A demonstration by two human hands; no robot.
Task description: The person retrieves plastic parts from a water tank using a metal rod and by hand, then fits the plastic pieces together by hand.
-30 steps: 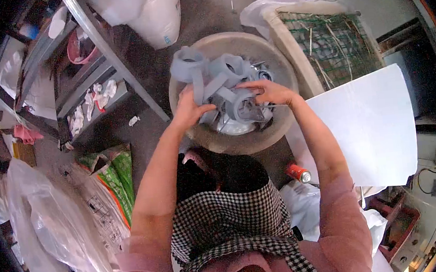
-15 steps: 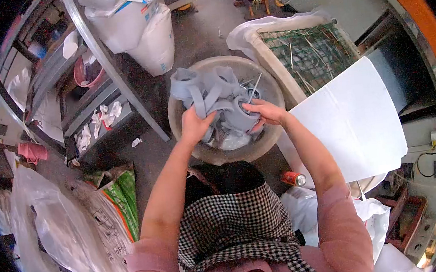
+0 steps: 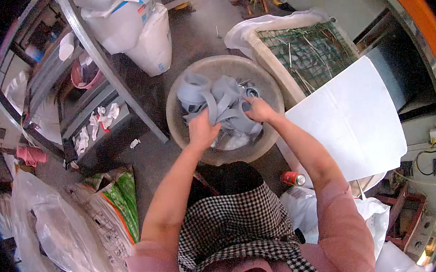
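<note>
A cluster of grey moulded plastic pieces (image 3: 227,89), with cup-like ends and curved bands, lies in a round, pale basin (image 3: 175,126). My left hand (image 3: 204,130) is closed on a curved grey band at the near left of the cluster, its fingertips partly hidden. On the right side, my right hand (image 3: 261,110) grips the edge of a grey piece, with the thumb and fingers around it. Beneath and between the pieces, clear plastic (image 3: 234,142) shows near the basin's front.
White sacks (image 3: 149,36) stand behind the basin, and a metal frame (image 3: 114,72) slants down on the left. A netted crate (image 3: 259,44) and a large white sheet (image 3: 349,119) flank the right. A red can (image 3: 293,178) lies near my lap.
The grey pieces have turned and settled lower in the basin. My left hand has shifted slightly right, while my right hand has moved a little up; both still grip the pieces.
</note>
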